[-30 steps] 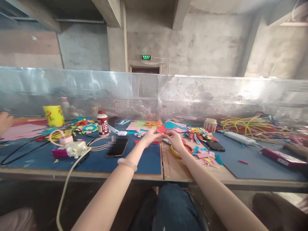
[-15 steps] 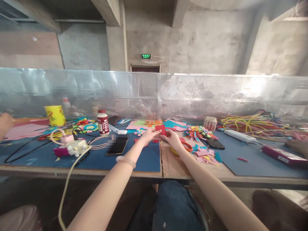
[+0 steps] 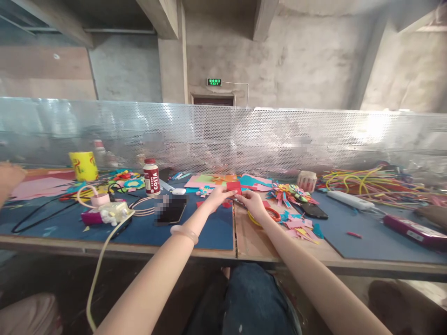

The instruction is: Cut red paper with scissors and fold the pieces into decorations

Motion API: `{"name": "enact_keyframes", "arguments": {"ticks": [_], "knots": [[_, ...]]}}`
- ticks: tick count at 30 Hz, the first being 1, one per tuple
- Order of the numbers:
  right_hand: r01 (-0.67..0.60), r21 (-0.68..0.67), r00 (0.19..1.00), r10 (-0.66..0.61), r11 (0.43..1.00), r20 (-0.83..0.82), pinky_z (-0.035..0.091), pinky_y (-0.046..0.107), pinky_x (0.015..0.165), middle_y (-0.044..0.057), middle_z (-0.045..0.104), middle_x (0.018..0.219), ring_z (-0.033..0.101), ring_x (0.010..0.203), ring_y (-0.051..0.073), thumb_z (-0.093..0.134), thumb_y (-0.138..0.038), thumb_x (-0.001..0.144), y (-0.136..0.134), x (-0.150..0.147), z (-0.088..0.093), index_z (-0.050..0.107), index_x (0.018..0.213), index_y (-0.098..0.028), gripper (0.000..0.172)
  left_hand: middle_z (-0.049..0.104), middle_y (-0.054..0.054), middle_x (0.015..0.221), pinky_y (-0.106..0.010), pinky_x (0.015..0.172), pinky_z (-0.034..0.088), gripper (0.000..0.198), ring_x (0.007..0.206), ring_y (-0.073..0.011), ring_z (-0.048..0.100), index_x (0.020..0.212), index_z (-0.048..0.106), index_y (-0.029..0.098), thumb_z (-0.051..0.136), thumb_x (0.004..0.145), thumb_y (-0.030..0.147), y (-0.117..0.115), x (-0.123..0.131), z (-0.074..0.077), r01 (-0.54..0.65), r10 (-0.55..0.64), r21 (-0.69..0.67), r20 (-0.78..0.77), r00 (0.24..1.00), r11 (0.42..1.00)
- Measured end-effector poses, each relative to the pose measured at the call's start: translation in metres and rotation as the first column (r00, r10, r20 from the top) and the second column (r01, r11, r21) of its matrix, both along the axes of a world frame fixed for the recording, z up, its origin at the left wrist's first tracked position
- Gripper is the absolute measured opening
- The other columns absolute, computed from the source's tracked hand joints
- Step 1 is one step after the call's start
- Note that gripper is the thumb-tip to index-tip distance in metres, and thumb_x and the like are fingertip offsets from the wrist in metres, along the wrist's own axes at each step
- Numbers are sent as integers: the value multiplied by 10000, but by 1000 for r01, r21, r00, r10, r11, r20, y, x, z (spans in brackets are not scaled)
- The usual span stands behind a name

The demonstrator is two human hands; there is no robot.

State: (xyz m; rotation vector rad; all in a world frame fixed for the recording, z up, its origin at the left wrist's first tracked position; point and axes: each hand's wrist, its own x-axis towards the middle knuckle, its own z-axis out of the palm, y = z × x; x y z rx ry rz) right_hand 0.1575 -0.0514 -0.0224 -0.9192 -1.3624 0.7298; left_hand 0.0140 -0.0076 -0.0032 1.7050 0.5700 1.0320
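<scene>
A small piece of red paper [image 3: 233, 187] is pinched in the fingers of my left hand [image 3: 218, 195], above the seam in the table. Against its right side is my right hand [image 3: 252, 201], with closed fingers at the paper's lower edge; whether they grip the paper or something small and dark is too small to tell. Red scraps lie under and beside my hands. An orange ring-like handle [image 3: 273, 214] and a yellow one rest by my right wrist. Colourful paper flowers [image 3: 284, 193] and cut strips [image 3: 300, 225] lie to the right.
A red-capped bottle [image 3: 152, 177], a phone [image 3: 172, 210] and a plug adapter with cables [image 3: 113, 212] stand or lie on the left. Further right are another phone [image 3: 313, 210], a white power bank and a purple box [image 3: 414, 229]. Another person's hand [image 3: 10, 179] shows at the left edge.
My right hand's fingers have shifted slightly down along the red paper, and a dark thin thing now shows near them. The other person's hand at the left has moved a little further into view.
</scene>
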Motion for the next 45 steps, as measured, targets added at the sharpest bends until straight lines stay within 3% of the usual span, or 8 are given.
{"name": "enact_keyframes", "arguments": {"ticks": [18, 45], "knots": [[-92, -30, 989, 88, 995, -118, 375, 235, 538, -2, 593, 595, 496, 525, 95, 683, -418, 572, 6, 0, -5, 585, 674, -154, 299, 654, -95, 795, -243, 592, 437, 363, 619, -117, 563, 834, 664, 102, 665, 619, 394, 11, 3, -8, -59, 59, 8, 36, 998, 998], [-107, -55, 989, 101, 993, -105, 382, 244, 552, 9, 594, 597, 511, 532, 106, 679, -469, 562, 7, 3, -8, 580, 665, -150, 350, 660, -110, 850, -252, 604, 451, 376, 664, -138, 593, 880, 657, 108, 687, 601, 358, -2, 1, -1, -34, 39, -90, 53, 998, 995]]}}
